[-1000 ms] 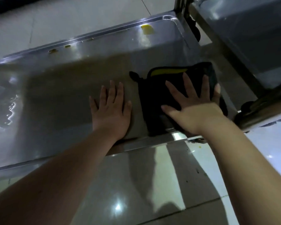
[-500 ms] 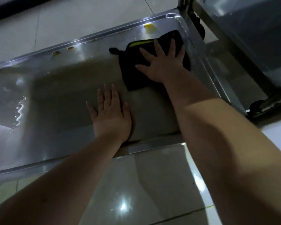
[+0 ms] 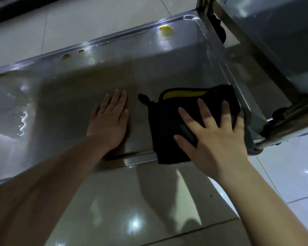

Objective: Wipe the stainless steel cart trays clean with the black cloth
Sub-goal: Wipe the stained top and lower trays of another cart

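The cart tray (image 3: 69, 103) runs left to right across my view. The black cloth (image 3: 167, 125) lies at its near right corner, pinned under my right hand (image 3: 212, 137), fingers spread flat. My left hand (image 3: 108, 121) rests flat on bare steel just beside it. What looks like a yellow scrap (image 3: 166, 30) sits at the far rim, straight ahead of the cloth.

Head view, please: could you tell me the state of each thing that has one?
tray: looks wet at left.
black cloth: folded, flat on the tray's near right, yellow side peeking out.
right hand: fingers spread, pressing on the cloth.
left hand: flat on bare tray, holding nothing.
yellow scrap: by the far rim, not yet wiped.
brown crumbs: along the far rim, unwiped.
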